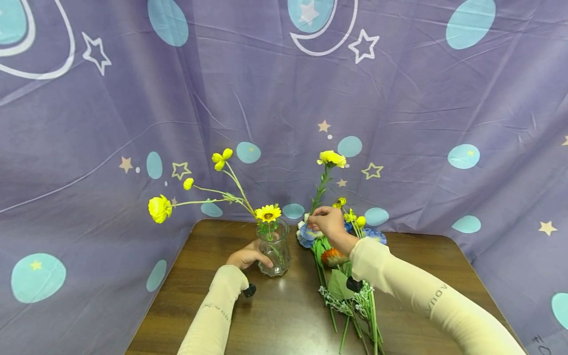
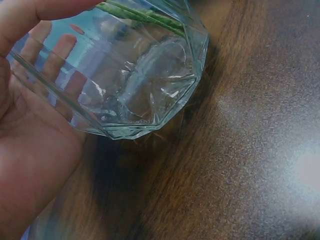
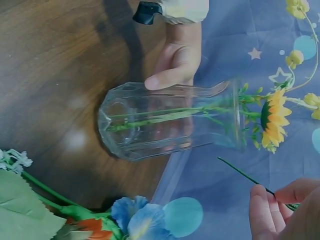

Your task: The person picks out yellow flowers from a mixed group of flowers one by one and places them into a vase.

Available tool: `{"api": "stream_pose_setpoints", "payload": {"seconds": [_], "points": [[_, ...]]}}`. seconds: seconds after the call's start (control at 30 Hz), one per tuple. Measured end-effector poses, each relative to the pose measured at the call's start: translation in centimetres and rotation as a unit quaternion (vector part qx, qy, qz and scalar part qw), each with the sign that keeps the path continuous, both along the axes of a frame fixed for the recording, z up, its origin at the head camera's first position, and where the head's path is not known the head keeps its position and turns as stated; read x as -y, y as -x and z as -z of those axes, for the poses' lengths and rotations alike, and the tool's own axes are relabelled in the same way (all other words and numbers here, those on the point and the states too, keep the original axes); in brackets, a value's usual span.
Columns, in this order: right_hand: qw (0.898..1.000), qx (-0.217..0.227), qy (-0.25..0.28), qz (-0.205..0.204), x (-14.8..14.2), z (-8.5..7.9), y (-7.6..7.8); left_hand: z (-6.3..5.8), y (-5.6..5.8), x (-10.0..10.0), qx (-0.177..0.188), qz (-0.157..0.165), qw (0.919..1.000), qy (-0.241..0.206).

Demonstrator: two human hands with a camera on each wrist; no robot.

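My left hand (image 1: pixel 249 256) grips the clear glass vase (image 1: pixel 280 259) from its left side, thumb in front and fingers behind the glass. In the vase stand a small sunflower (image 1: pixel 268 213) and a branching stem of yellow flowers (image 1: pixel 160 209) that leans far out to the left. With thumb and fingertips, my right hand (image 1: pixel 328 222) pinches the green stem of a yellow carnation-like flower (image 1: pixel 331 158), held upright to the right of the vase. In the right wrist view the bare end of that stem (image 3: pixel 235 169) points toward the vase mouth, apart from it.
A pile of artificial flowers lies on the wooden table (image 1: pixel 284 315) right of the vase, under my right forearm. Among them are a blue flower (image 1: pixel 307 235), an orange flower (image 1: pixel 333 257) and a broad green leaf (image 1: pixel 339 285). A purple patterned curtain (image 1: pixel 275 98) hangs behind the table.
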State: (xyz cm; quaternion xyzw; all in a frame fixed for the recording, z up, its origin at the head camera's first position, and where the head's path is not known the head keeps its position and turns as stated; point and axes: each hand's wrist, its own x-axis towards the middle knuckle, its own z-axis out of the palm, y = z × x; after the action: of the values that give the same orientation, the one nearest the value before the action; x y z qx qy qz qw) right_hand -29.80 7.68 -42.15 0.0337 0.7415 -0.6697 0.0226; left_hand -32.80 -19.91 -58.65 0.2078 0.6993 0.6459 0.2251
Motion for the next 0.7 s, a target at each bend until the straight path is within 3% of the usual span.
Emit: {"api": "stream_pose_setpoints", "payload": {"seconds": [0.17,0.5,0.7], "points": [[0.999,-0.021,-0.026,-0.004,0.6,-0.6,0.1,-0.1,-0.1,0.0,0.007,-0.003,1.0000,0.004],[0.998,-0.065,-0.016,-0.007,1.7,-1.6,0.2,-0.3,-0.1,-0.2,0.020,-0.009,0.9998,0.000],[0.995,-0.092,-0.024,-0.013,2.4,-1.9,0.2,-0.5,-0.2,-0.2,0.008,-0.004,0.9999,-0.008]]}}
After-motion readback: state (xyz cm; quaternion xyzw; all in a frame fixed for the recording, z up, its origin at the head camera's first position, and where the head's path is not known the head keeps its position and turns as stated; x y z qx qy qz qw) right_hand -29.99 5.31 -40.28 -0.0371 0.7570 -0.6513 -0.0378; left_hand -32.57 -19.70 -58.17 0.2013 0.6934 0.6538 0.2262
